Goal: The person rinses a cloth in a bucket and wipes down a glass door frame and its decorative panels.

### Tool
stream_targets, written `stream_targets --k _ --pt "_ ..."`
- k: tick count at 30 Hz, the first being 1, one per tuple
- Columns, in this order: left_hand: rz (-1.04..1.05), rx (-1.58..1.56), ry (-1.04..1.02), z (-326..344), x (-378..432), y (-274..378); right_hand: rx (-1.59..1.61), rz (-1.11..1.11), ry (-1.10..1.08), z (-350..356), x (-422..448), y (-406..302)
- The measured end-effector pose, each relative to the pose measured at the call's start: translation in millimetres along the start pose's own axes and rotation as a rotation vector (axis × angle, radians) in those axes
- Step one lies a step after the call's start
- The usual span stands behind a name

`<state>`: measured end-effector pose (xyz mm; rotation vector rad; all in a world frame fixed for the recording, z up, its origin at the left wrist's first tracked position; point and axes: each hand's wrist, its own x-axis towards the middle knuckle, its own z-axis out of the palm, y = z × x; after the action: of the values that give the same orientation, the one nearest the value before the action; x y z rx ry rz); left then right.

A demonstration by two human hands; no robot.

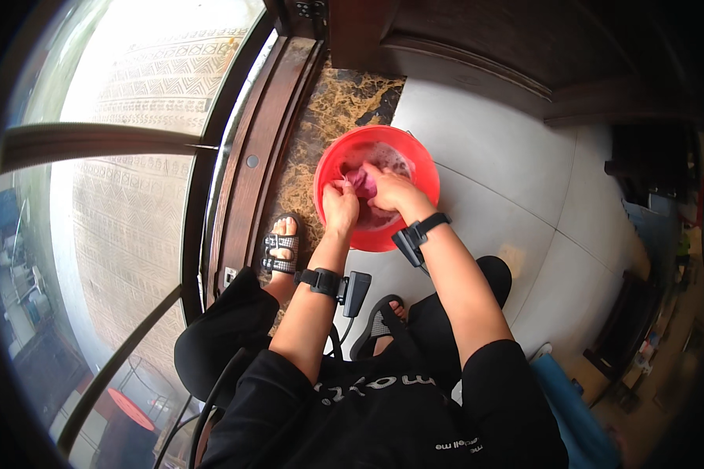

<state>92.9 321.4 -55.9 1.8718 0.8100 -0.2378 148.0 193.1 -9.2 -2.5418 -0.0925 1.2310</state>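
Observation:
A red plastic bucket [426, 170] stands on the floor before me, holding dark water with suds [394, 153]. Inside it is a wet pink cloth [362, 182]. My left hand [341, 205] pinches the cloth's left edge between thumb and fingers. On the other side, my right hand [389, 186] grips the same cloth, its fingers spread over it. Both hands are inside the bucket's rim, above or at the water. The cloth's lower part is hidden by the hands and water.
Left of the bucket runs a brown door track [257, 140] beside a glass door [135, 211]. A dark wooden door [475, 41] stands beyond. My sandalled feet rest near the bucket, one on the brown marble strip [328, 117]. Grey floor tiles [493, 146] extend right.

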Motion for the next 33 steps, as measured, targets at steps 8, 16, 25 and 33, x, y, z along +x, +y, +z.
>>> stream_targets --k 8,16,25,33 --pt "-0.332 -0.444 -0.328 -12 8 -3 0.131 -0.034 -0.223 22 37 9" --pt "-0.366 -0.435 -0.254 -6 -12 14 -0.259 0.136 -0.314 38 52 5" --pt "-0.628 -0.951 -0.701 9 12 -14 0.106 -0.446 -0.064 -32 -17 12" --pt "-0.706 -1.258 -0.71 -3 -1 17 0.919 -0.428 -0.119 -30 -97 14"
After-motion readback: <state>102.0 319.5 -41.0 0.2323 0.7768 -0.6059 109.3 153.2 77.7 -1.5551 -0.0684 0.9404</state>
